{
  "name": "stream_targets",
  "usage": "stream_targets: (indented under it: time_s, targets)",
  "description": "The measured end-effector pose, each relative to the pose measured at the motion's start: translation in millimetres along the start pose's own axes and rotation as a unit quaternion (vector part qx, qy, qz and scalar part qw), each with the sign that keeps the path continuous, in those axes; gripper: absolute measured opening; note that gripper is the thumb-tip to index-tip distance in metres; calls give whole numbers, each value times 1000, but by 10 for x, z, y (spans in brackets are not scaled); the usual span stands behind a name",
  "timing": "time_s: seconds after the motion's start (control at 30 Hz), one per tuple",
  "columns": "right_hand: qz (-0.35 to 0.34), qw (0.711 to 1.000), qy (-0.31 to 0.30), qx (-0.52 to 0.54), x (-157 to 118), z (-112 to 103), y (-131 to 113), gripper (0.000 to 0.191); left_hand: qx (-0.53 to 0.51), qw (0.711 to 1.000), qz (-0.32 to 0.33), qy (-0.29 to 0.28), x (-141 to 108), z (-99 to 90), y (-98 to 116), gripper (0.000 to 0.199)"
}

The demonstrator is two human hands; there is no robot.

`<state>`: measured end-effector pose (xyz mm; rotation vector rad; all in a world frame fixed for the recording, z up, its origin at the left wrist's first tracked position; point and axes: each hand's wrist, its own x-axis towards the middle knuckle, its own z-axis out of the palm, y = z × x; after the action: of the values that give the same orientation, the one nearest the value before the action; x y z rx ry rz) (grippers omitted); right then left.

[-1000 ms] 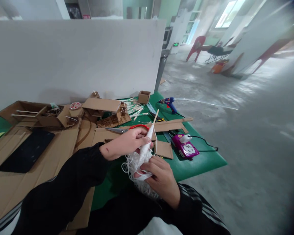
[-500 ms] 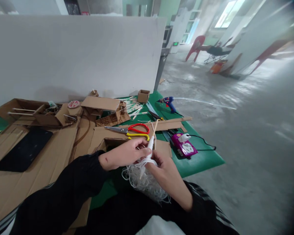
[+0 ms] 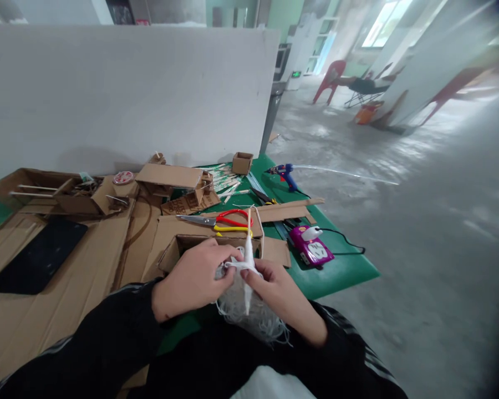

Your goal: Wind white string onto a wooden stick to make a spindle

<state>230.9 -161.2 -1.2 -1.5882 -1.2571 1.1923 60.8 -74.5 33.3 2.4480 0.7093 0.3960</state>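
Note:
A wooden stick (image 3: 248, 220) wrapped in white cord (image 3: 248, 249) stands nearly upright between my hands. My right hand (image 3: 276, 282) pinches the wrapped stick near its middle. Just left of the stick, my left hand (image 3: 202, 271) is closed, thumb and index finger pinching a strand of the white cord. Below both hands hangs a loose tangle of whitish string (image 3: 253, 316). An open cardboard box (image 3: 172, 252) lies behind my left hand. Beyond it are scissors (image 3: 208, 220) with a red and a yellow handle.
A purple power strip (image 3: 311, 246) with a white plug sits at the right of the green table (image 3: 341, 277). Farther back are a blue glue gun (image 3: 286, 174), pliers (image 3: 261, 195) and thin sticks (image 3: 228, 180). Cardboard pieces (image 3: 170, 174) and a black tablet (image 3: 37, 257) lie leftward.
My left hand has moved left and down off the stick, drawing a strand of cord out sideways. The wrapped stick has turned from tilted to nearly upright.

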Motion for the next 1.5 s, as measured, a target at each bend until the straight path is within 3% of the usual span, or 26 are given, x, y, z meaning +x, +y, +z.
stream_targets:
  time_s: [0.1, 0.17, 0.27, 0.37, 0.43, 0.5, 0.67, 0.83, 0.93, 1.03, 1.17, 1.27, 1.33, 1.43, 1.5]
  targets:
    - [-2, 996, -81, 26, -16, -23, 44, 34, 100, 993, 41, 56, 8, 63, -47, 19]
    - [-6, 992, -112, 49, -24, -44, 65, 33, 87, 991, 21, 95, 14, 84, -49, 20]
    - [-18, 991, -127, 40, -30, -82, 51, 31, -105, 986, -70, 112, 36, 108, -18, 16]
    - [-46, 991, -124, -8, -37, -116, 4, 25, -327, 930, -151, 77, 70, 171, 15, 10]
    - [-66, 990, -117, -35, -44, -129, -17, 21, -376, 908, -165, 79, 82, 225, 32, 11]
    - [-78, 989, -110, -60, -55, -127, -17, 16, -369, 911, -152, 101, 76, 263, 51, 12]
    - [-75, 992, -52, -85, -83, -55, 33, 24, -256, 952, -87, 144, 13, 279, 117, 15]
    - [-83, 992, 28, -93, -120, 16, 64, 20, -288, 944, -78, 143, 17, 314, 141, 13]
    - [-97, 986, 90, -101, -136, 35, 105, 37, -297, 939, -82, 151, 32, 331, 127, 13]
    - [-150, 969, 142, -138, -143, 57, 172, 60, -281, 946, -89, 139, 27, 322, 117, 13]
    - [-168, 917, 196, -303, -200, 56, 244, 74, -274, 944, -112, 149, 22, 317, 89, 14]
    - [-183, 878, 202, -394, -314, -36, 255, 82, -345, 906, -152, 194, 51, 328, 22, 16]
    - [-224, 869, 175, -406, -410, -171, 258, 83, -391, 877, -180, 214, 83, 326, -39, 16]
    - [-282, 890, 79, -351, -548, -479, 285, 73, -426, 855, -203, 216, 119, 298, -115, 12]
    - [-258, 921, 50, -287, -626, -721, 314, 59, -443, 844, -216, 211, 120, 271, -139, 10]
